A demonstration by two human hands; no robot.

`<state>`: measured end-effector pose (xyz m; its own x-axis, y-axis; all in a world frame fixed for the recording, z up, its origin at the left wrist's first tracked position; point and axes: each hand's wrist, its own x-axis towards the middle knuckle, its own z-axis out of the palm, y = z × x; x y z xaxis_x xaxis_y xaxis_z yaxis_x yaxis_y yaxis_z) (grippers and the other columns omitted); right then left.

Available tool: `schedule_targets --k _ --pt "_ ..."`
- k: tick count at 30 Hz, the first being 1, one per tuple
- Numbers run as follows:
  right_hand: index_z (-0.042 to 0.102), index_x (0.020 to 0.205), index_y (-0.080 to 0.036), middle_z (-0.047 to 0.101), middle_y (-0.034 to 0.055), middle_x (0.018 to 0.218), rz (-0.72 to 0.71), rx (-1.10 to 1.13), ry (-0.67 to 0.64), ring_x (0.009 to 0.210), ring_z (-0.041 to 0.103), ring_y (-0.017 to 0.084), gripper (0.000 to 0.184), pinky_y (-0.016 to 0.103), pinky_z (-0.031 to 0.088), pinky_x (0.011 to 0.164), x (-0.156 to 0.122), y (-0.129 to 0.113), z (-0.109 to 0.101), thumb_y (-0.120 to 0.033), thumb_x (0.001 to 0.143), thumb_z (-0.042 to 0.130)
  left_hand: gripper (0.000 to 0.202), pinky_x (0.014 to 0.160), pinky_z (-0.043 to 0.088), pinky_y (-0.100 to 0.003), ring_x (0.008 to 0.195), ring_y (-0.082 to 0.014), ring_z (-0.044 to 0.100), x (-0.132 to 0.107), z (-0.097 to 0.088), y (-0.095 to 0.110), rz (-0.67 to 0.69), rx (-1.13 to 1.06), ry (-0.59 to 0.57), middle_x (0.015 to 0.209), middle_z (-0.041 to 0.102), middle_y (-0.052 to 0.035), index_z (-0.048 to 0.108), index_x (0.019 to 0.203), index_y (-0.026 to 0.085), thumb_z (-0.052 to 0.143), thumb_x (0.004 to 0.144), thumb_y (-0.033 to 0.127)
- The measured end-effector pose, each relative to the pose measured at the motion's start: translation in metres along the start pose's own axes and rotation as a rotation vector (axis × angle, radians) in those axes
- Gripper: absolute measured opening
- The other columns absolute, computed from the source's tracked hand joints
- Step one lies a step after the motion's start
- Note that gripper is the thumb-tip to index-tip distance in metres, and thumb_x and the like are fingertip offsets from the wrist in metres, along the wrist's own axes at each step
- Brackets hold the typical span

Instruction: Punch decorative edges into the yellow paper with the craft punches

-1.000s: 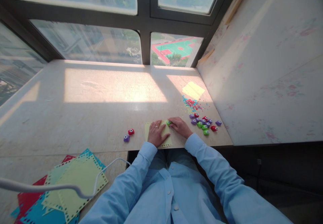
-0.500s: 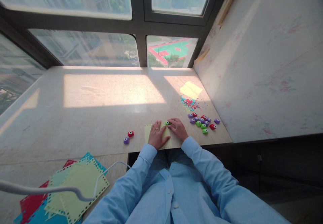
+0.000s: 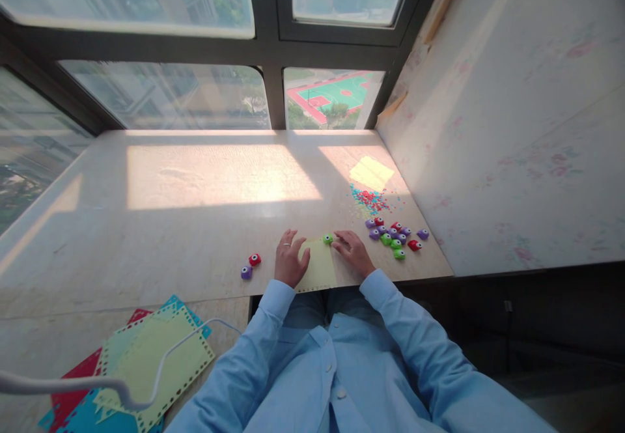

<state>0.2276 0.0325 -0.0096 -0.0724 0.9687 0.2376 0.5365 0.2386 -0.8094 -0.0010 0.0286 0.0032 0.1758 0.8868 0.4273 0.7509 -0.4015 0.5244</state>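
A pale yellow sheet of paper (image 3: pixel 316 265) lies before me at the front edge of the table, with punched holes along its near edge. A small green craft hole punch (image 3: pixel 327 239) with an eye-like spot sits at the sheet's far right corner. My left hand (image 3: pixel 291 258), wearing a ring, is over the sheet's left side, fingers spread and holding nothing. Just right of the punch is my right hand (image 3: pixel 353 252), its fingers apart and not closed around it; whether a fingertip touches the punch I cannot tell.
Several coloured punches (image 3: pixel 390 237) cluster at right, near paper confetti (image 3: pixel 370 200) and yellow sheets (image 3: pixel 371 173). A red punch (image 3: pixel 254 259) and a purple punch (image 3: pixel 247 271) stand at left. A white cable (image 3: pixel 163 361) crosses punched coloured sheets (image 3: pixel 161 355) at lower left.
My left hand has lifted and shifted left, uncovering more of the sheet. My right hand has let go of the green punch and drawn slightly right.
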Motion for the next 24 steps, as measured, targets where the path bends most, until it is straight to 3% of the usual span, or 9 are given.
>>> schedule_targets --k 7,19,24 --pt "0.072 0.099 -0.021 0.069 0.0089 0.095 0.028 0.0 -0.028 0.09 0.064 0.023 0.023 0.041 0.052 0.088 0.014 -0.006 0.01 -0.037 0.089 0.059 0.033 0.112 0.035 -0.053 0.139 -0.035 0.039 -0.009 0.013 -0.01 0.078 0.169 -0.231 0.14 0.053 -0.0184 0.067 0.117 0.017 0.057 0.09 0.034" --pt "0.07 0.105 -0.021 0.067 0.0102 0.102 0.057 0.036 0.028 0.093 0.063 0.024 0.024 0.041 0.053 0.088 0.005 -0.007 0.007 -0.035 0.088 0.06 0.035 0.113 0.029 -0.055 0.142 -0.0335 0.036 -0.009 0.016 -0.004 0.076 0.208 -0.27 0.145 0.049 -0.0172 0.066 0.121 0.023 0.052 0.093 0.039" --pt "0.07 0.106 -0.021 0.065 0.0116 0.105 0.076 -0.024 0.049 0.099 0.062 0.026 0.026 0.044 0.053 0.089 -0.001 -0.003 -0.002 -0.036 0.089 0.059 0.035 0.112 0.026 -0.06 0.143 -0.0348 0.034 -0.002 0.02 0.005 0.078 0.203 -0.309 0.146 0.049 -0.0176 0.065 0.122 0.024 0.05 0.094 0.038"
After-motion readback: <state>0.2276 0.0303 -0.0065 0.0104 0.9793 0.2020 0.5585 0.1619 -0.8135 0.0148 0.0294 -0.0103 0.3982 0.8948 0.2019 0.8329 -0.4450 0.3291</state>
